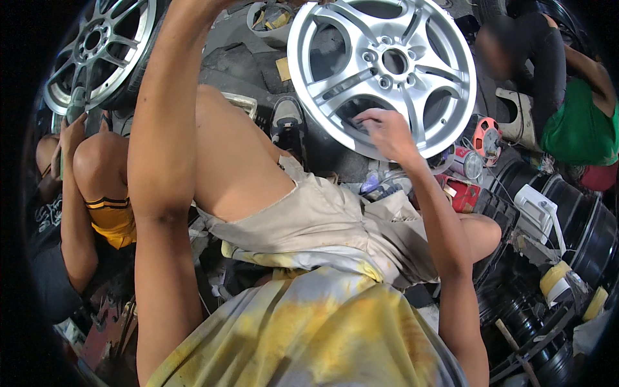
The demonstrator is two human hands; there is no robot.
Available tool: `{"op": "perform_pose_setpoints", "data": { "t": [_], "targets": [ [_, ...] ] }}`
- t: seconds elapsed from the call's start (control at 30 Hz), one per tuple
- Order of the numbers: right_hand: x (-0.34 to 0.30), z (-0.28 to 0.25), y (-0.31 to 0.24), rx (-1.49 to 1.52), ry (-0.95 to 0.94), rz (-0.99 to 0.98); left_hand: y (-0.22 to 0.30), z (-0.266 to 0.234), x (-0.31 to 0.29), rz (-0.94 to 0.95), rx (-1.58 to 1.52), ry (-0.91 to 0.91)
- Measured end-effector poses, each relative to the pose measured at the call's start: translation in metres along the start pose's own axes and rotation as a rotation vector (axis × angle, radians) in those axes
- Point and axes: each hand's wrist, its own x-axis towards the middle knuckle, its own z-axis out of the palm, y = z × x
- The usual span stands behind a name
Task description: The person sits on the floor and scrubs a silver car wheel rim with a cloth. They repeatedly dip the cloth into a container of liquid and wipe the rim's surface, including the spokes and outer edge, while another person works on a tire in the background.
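A silver alloy wheel rim point(422, 64) with a bright, shiny face stands tilted in front of me. At its lower part my right hand point(390, 135) is closed, thumb and fingers drawn together by a spoke and the outer lip. Something small and dark may be pinched in the fingertips, too blurred to name. My left arm stretches up past the top of the picture. Only a sliver of my left hand point(311, 2) shows at the wheel's upper left edge, and its fingers are mostly cut off.
At left, a person holds a grey-green power tool point(77, 102) against another wheel point(97, 40). A person in green point(583, 126) crouches at right. Near my right knee lie a tin can point(467, 162), an orange cord reel point(487, 137) and black rims point(590, 238). A bucket point(259, 29) stands behind.
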Motion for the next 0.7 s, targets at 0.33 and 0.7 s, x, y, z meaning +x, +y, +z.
{"op": "perform_pose_setpoints", "data": {
  "t": [0.33, 0.7],
  "targets": [
    [-0.045, -0.054, 0.022, 0.361, -0.109, 0.163, 0.014, 0.003, -0.001, -0.210, -0.406, -0.134],
    [-0.017, -0.011, 0.022, -0.607, 0.158, -0.315, 0.134, 0.021, 0.010, 0.273, -0.081, -0.859]
  ]
}}
